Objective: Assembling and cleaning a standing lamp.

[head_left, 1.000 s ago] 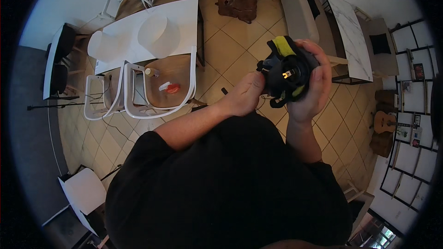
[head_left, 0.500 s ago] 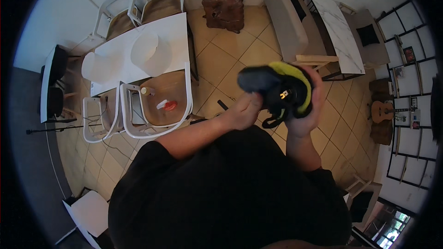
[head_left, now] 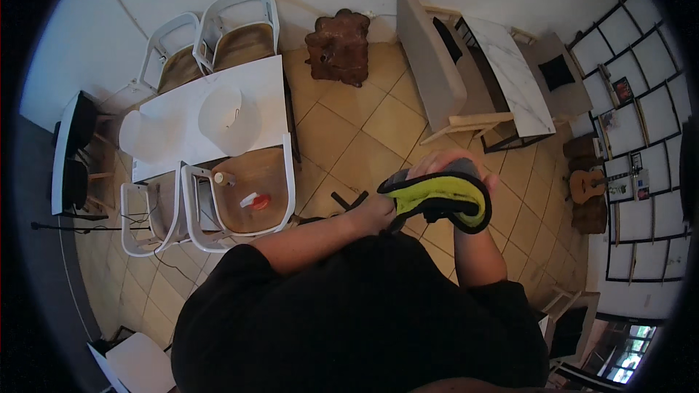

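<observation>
Both hands hold a curved padded piece (head_left: 444,195) in front of my chest. It has a lime-yellow lining, black edging and a grey outer side; its exact kind I cannot make out. My left hand (head_left: 377,215) grips its left end, with the fingertips mostly hidden. Across the back and right end wraps my right hand (head_left: 455,163), fingers bent over the grey side and thumb side at the right. The middle of the piece bows, and a black part hangs below its lining.
To the left, a white table (head_left: 175,131) bears two white bins (head_left: 230,120). A white-framed chair (head_left: 269,175) holds a small bottle (head_left: 223,178) and a red-and-white object (head_left: 256,201). Farther off are a brown wooden stool (head_left: 338,47), a beige bench (head_left: 429,58) and a guitar (head_left: 586,185).
The padded piece has turned and come lower, so its yellow lining now faces up and its dark inner part is hidden. My right hand has moved to its far side.
</observation>
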`<state>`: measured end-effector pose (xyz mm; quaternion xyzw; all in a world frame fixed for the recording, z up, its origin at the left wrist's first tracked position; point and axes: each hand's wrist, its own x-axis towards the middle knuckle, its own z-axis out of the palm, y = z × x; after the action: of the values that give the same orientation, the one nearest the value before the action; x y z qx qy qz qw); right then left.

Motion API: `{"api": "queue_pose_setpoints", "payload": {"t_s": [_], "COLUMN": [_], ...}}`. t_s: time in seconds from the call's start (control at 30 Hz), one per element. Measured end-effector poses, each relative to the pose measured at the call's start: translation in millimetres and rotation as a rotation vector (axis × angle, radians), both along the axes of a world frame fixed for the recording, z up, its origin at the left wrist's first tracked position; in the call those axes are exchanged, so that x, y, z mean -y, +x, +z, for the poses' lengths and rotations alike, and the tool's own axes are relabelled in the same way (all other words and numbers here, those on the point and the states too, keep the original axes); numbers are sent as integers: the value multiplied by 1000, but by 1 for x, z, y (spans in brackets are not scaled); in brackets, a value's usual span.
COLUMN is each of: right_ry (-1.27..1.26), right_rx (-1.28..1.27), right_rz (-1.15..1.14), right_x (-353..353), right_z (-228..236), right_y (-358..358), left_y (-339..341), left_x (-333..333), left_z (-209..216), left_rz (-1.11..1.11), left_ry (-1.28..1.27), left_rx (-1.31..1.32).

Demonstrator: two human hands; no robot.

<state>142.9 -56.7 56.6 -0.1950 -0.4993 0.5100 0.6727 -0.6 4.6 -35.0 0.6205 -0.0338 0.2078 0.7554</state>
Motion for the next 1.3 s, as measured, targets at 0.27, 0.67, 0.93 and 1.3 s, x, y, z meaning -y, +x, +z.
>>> {"api": "queue_pose_setpoints", "payload": {"t_s": [0.27,0.67,0.93,1.3], "right_ry": [259,24,-84,-85], "right_rx": [195,484,-268,684], "right_rz": [547,-972,-1031,-801], "right_x": [-39,-3,-11,-7], "right_z": [27,0,0,-17], "right_y": [21,-13,-2,-48], "left_y": [5,-4,11,32], "left_x": [-3,-30,-51,-71], "left_z": [-16,-25,4,-29], "left_rz": [-47,66,139,220], "left_ry": [-14,98,34,158], "left_rx": [2,-177,-64,123]}}
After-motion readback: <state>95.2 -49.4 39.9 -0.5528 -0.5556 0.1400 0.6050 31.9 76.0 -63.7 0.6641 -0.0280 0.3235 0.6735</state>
